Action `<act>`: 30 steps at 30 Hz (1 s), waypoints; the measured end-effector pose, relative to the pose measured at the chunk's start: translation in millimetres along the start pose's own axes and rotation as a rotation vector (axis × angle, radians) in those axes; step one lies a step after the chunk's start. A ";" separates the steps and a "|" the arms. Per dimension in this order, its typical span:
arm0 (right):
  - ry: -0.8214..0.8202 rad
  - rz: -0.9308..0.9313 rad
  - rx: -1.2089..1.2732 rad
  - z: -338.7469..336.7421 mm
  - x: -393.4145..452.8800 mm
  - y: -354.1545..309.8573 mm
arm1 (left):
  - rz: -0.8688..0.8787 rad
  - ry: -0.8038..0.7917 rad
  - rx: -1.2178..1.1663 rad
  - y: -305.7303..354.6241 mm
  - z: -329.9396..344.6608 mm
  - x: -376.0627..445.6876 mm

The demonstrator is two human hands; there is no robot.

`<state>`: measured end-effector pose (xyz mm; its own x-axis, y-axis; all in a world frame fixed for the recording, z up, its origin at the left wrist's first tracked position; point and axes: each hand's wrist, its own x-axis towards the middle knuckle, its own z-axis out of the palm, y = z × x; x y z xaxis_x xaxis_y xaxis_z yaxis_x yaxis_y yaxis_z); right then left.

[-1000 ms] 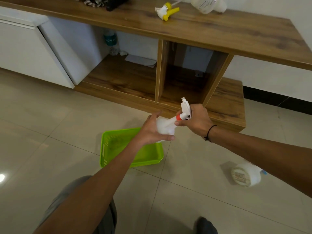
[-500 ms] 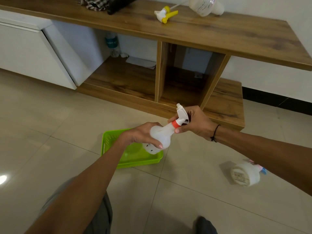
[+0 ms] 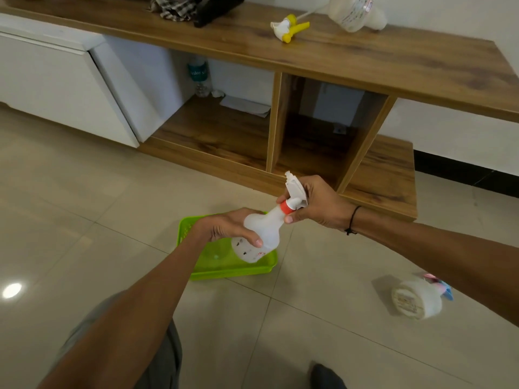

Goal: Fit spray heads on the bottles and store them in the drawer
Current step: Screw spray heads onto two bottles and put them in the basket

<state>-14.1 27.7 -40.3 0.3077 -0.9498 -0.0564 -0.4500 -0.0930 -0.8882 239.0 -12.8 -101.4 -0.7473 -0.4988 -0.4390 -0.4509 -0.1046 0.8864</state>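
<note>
A white translucent spray bottle (image 3: 264, 234) is held tilted above a green basket (image 3: 224, 269) on the floor. My left hand (image 3: 224, 226) grips the bottle's body from the left. My right hand (image 3: 320, 203) is closed on its white spray head with the orange collar (image 3: 292, 196). On the wooden top lie a loose yellow-and-white spray head (image 3: 288, 28) and another white bottle (image 3: 355, 11). A third bottle with a blue-pink head (image 3: 418, 297) lies on the floor to the right.
A long wooden unit (image 3: 365, 57) has open shelves below; a water bottle (image 3: 199, 77) and paper (image 3: 244, 105) sit inside. A white cabinet front (image 3: 56, 82) is at the left. Cloth (image 3: 179, 7) lies on the top. My shoe (image 3: 325, 374) is at the bottom.
The bottle has dropped lower and tilted, its base now over the basket. My left hand shifted from behind the bottle to gripping its body; my right hand stays on the spray head.
</note>
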 end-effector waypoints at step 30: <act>0.302 0.332 0.275 17.7 33.1 19.2 | 0.219 0.414 -0.777 -30.1 -30.8 -6.3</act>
<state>2.3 -0.2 -67.3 -0.0872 -0.9625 -0.2570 -0.2334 0.2706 -0.9340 272.3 -32.9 -120.7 -0.4744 -0.8298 -0.2940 0.2493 -0.4469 0.8591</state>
